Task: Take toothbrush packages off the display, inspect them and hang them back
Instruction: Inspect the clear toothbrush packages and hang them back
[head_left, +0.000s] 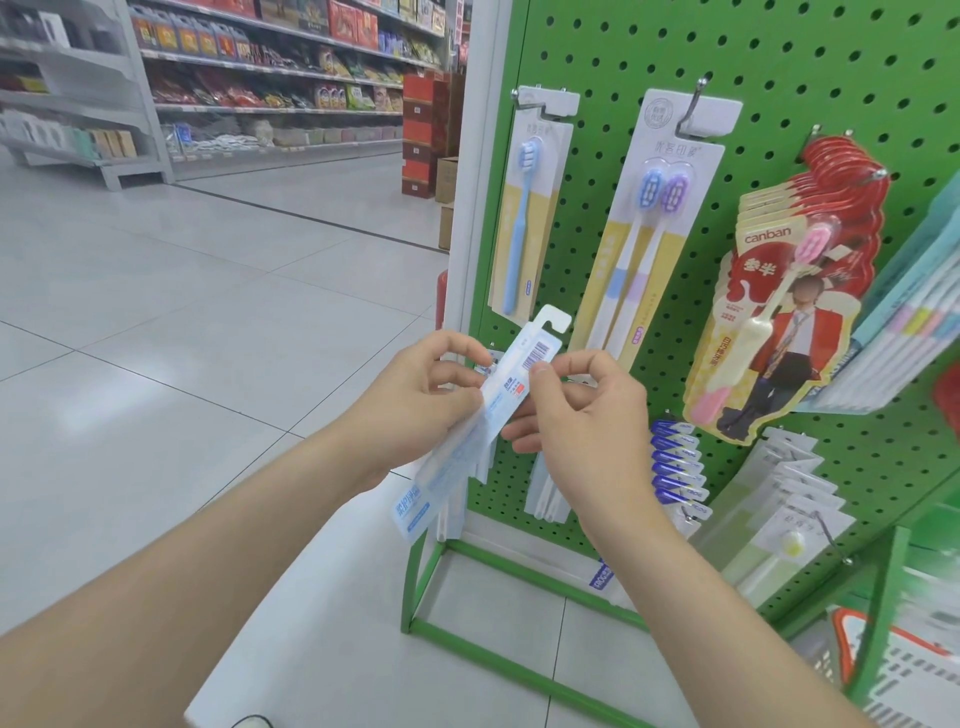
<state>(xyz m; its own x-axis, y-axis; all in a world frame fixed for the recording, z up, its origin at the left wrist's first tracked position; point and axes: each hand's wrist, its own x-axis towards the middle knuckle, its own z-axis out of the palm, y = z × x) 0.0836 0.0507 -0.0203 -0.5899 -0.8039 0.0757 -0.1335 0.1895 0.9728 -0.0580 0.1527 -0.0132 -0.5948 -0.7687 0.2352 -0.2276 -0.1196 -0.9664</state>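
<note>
The green pegboard display (779, 78) fills the right side of the aisle. Flat carded packs hang from wire hooks on it: a single-brush pack (524, 218), a twin pack (644, 244) and a thick fan of red packs (789, 291). In front of its lower left corner the person holds a bundle of packages (519, 374), white and pale blue. It is off the pegs and tilted, with the top end up toward the board and the bottom end down over the floor tiles. There looks to be more than one card in it, since the lower edges splay apart. The left hand (421, 400) grips the bundle about halfway along, its fingers (452, 345) curled round the near edge. The right hand (587, 415) pinches the upper part with the thumb pressed flat just below the barcode (537, 356), its other fingers curled behind. I'd judge these very light, just thin card and clear blister. They'd be stiff enough along their length but easy to bend or crease across the middle, and glossy enough for the stacked cards to slide over one another. A firm pinch near the top keeps them squared, with a hand lower down to stop the tails fanning. The hang tab (553, 317) stands clear above both hands and is the weak spot, as its narrow slot could tear if forced. To rehang, it's best to hold just under the tab so it can be steered onto a hook (698, 104). Which peg the bundle belongs on I cannot tell, as the hands cover that part of the board.
</note>
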